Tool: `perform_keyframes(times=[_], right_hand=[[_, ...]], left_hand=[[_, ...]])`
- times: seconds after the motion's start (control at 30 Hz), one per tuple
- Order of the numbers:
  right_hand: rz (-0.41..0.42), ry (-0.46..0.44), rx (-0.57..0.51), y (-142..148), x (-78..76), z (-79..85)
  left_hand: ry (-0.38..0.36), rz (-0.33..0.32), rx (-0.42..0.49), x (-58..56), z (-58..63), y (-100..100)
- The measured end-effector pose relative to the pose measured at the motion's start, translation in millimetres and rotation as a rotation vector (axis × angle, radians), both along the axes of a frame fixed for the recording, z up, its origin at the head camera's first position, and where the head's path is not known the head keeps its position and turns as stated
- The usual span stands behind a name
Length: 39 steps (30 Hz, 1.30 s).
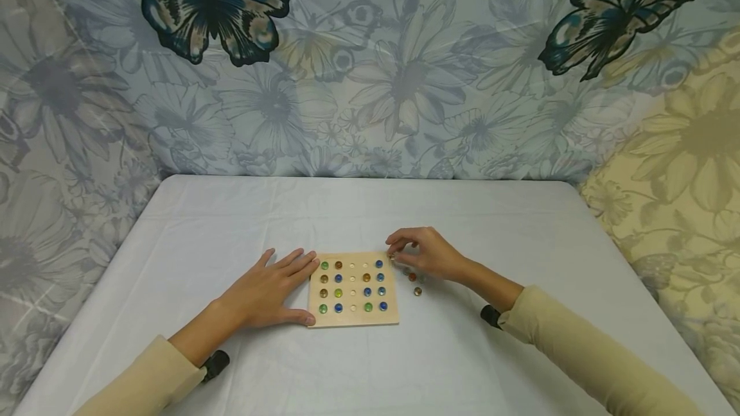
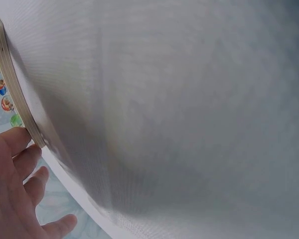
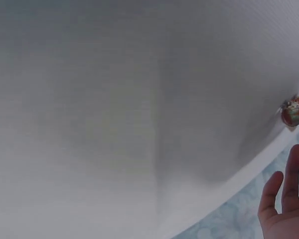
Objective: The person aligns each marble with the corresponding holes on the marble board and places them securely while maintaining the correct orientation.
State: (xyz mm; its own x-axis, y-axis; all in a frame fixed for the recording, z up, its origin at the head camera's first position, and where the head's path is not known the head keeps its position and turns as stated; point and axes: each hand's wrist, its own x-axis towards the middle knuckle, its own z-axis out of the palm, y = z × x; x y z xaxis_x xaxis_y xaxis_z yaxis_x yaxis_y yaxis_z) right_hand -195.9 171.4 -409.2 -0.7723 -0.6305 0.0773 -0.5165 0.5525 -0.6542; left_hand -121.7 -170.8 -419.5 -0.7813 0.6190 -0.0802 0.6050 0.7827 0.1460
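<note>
A pale wooden board (image 1: 360,321) with rows of round hollows lies on the table. Green, blue and amber glass marbles (image 1: 338,307) sit in its outer columns; the middle column shows bare hollows. My left hand (image 1: 272,291) steadies the board's left side, fingers spread, thumb at the near corner and index finger at the far one. At the far right corner, my right hand (image 1: 430,254) pinches a small marble (image 1: 392,257) between thumb and fingertips, mostly covered. Beside the board, under and near that hand, lie several loose marbles (image 1: 417,291). One reddish marble (image 3: 294,112) shows in the right wrist view.
A white cloth (image 1: 260,210) covers the table. Behind and at both sides hangs a fabric backdrop (image 1: 405,82) printed with flowers and butterflies. Each wrist carries a black camera (image 1: 216,363) below the beige sleeve.
</note>
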Motion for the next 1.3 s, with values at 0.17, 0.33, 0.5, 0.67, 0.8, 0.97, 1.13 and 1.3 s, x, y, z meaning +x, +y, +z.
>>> perform_keyframes(times=[0.17,0.33,0.5,0.67,0.8,0.97,1.13,1.3], right_hand=[[0.016,-0.004,-0.009,-10.6,-1.2,0.5],[0.038,-0.014,-0.026,-22.6,-1.1,0.5],[0.048,-0.036,-0.015,-33.3,-0.6,-1.8],[0.054,-0.073,-0.005,-41.0,-0.6,-2.9],[0.061,-0.088,0.000,-44.7,0.1,-1.7],[0.070,-0.085,0.010,-46.4,0.1,-2.0],[0.075,-0.074,0.028,-48.2,-0.1,-3.4],[0.081,-0.060,0.036,-48.0,-0.8,-2.7]], left_hand=[[0.000,-0.002,0.004,0.2,1.5,0.5],[-0.001,-0.003,0.003,0.1,1.6,0.3],[-0.006,0.001,-0.005,-0.3,0.6,-0.1],[-0.009,0.001,-0.003,-0.6,-0.1,-0.5],[-0.008,-0.001,0.001,-0.2,0.6,-0.5],[-0.007,-0.002,0.000,-0.2,1.2,-0.2],[-0.006,0.001,-0.007,-0.5,0.2,-0.3],[-0.013,0.007,-0.007,-0.2,0.8,0.2]])
